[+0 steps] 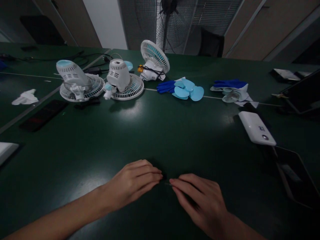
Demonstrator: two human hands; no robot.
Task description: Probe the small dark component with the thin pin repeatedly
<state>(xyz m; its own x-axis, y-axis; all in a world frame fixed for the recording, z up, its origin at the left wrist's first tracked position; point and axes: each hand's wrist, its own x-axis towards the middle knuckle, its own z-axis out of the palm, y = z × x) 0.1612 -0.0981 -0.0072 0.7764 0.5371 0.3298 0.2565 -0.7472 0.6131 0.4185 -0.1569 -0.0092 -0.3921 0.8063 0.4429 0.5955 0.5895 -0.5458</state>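
The right hand (pixel 203 200) has its thumb and forefinger drawn narrow on one end of a thin sliver (pixel 168 183), faint against the dark green tabletop (pixel 155 133). The left hand (pixel 136 180) points at the other end, fingers together; whether it grips there, I can't tell. The sliver lies between the two sets of fingertips, nearer the wearer's side of the tabletop than its far edge, and (from where I stand) it is too slight to name.

Beyond the hands, toward the far edge, two white fans sit with their grilles down: the left fan (pixel 80 81) and the middle fan (pixel 122 81), side by side. Just right of them, a third fan (pixel 153 61) tips its grille up, a dark cord across its base. Next come blue gloves (pixel 165 87) and a light-blue fan blade (pixel 189 89); farther right, another blue-and-white bundle (pixel 231 87).

Toward the right edge lie a white device (pixel 257 128) and a dark tablet (pixel 296 176). Over on the left are a dark flat slab (pixel 43 115), a crumpled white cloth (pixel 25 97) and, cut off by the view, a white corner (pixel 7 150) of something.
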